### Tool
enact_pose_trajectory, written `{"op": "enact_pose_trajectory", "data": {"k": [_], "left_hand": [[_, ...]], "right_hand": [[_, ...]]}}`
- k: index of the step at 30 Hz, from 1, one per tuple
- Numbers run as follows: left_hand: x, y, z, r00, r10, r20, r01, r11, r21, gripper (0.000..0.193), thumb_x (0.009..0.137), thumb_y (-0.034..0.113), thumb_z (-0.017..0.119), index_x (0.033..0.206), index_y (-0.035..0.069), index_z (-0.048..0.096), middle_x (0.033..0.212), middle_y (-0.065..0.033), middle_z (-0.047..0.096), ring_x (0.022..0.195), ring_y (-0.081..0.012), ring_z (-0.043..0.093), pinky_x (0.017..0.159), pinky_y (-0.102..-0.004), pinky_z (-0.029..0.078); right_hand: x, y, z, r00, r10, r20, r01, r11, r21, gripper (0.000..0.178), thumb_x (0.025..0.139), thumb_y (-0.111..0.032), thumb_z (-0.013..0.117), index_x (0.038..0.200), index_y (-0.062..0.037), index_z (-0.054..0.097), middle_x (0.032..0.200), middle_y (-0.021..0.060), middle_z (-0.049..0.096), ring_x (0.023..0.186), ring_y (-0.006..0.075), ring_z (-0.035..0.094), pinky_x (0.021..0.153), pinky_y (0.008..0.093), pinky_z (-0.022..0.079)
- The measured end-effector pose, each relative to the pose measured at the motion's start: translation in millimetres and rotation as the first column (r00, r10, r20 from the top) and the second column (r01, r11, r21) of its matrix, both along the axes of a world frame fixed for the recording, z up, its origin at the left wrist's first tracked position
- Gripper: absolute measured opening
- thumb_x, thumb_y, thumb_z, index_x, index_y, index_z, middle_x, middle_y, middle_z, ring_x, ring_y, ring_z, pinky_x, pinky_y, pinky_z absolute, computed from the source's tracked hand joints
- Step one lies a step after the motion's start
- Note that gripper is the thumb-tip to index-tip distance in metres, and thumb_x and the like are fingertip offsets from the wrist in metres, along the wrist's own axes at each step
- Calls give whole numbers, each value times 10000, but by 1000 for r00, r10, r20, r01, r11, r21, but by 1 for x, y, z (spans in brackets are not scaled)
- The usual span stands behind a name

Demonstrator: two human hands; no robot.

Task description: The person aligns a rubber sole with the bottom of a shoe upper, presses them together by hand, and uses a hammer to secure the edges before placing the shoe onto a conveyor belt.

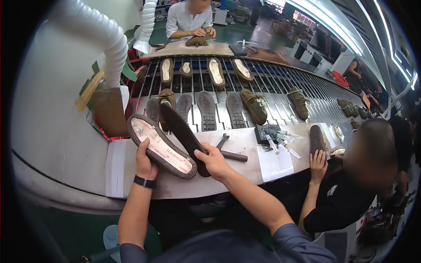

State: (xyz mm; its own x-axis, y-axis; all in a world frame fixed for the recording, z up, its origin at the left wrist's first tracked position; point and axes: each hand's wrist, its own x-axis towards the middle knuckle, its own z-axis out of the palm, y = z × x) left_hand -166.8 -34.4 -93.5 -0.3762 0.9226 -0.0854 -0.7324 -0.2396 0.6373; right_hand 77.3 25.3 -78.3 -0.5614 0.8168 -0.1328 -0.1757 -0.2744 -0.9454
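My left hand (145,161) grips a brown-rimmed shoe sole (162,147) by its edge, its whitish, printed inner face turned up. In my right hand (214,161) is a long dark sole (179,127), pinched near its lower end and tilted close beside the first one. Both hands are over the near worktable (131,175). Just right of the dark sole lies a dark-handled tool that looks like a hammer (234,155). Behind the soles stands a brown lace-up shoe (165,96), partly hidden by the dark sole.
A roller conveyor (280,83) carries soles (206,109) and green-brown shoes (254,106). Syringes (287,147) lie on white paper (274,166) beside a dark block (266,133). At right, a co-worker's hand (319,165) touches a shoe (316,139); another person (188,22) works opposite. White hoses (112,52) hang left.
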Motion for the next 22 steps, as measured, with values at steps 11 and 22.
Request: {"op": "enact_pose_trajectory", "data": {"k": [11, 22], "left_hand": [[20, -51, 41, 867, -56, -495, 160, 972, 170, 723, 864, 184, 721, 1515, -28, 488, 1416, -121, 629, 1302, -244, 607, 1143, -383, 451], [17, -23, 124, 736, 34, -676, 149, 966, 211, 478, 1038, 133, 695, 1466, -24, 552, 1340, -252, 708, 1237, -319, 707, 1115, -462, 546]], "right_hand": [[103, -18, -11, 931, -353, 86, 349, 935, 63, 529, 981, 42, 637, 1480, 28, 462, 1316, 163, 678, 1173, 211, 668, 1046, 348, 533], [99, -52, 42, 921, 205, -332, -224, 974, -20, 641, 1024, -305, 739, 1502, 13, 453, 1433, 229, 638, 1313, 420, 647, 1116, 598, 523]]}}
